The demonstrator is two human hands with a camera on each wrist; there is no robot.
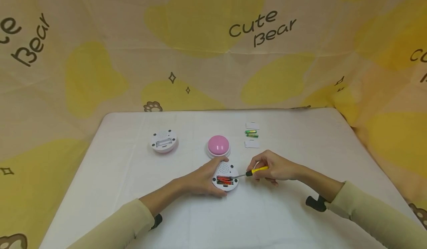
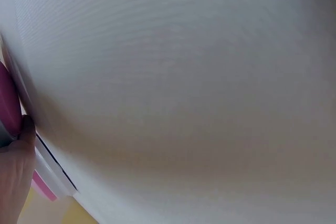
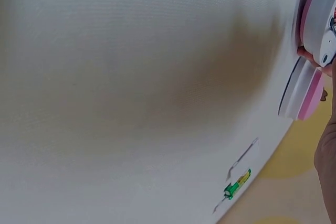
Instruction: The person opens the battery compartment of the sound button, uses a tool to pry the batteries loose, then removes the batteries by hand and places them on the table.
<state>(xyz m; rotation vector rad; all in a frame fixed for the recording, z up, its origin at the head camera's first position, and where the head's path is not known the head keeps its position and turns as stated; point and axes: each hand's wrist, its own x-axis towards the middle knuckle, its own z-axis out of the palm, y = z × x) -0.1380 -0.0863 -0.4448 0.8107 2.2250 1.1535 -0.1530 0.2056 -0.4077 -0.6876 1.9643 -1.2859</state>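
Note:
In the head view my left hand (image 1: pixel 200 180) grips a round white push-button device (image 1: pixel 223 167), thumb and fingers at its sides. The device lies upside down, its speaker holes and uncovered battery compartment facing up. Red batteries (image 1: pixel 224 181) sit in that compartment. My right hand (image 1: pixel 278 166) holds a screwdriver (image 1: pixel 258 170) with a yellow and black handle. Its metal shaft reaches to the right end of the batteries; exact tip contact is too small to tell. The left wrist view catches the device's pink dome (image 2: pixel 8 100) beside my fingers.
Behind the held device stands a pink-topped button (image 1: pixel 218 145), upright. An upside-down one (image 1: pixel 163 139), its compartment without batteries, lies further left. Two green batteries (image 1: pixel 251 133) lie between two white covers (image 1: pixel 252 125) at the back right. Patterned fabric (image 1: pixel 200 67) rises behind the table.

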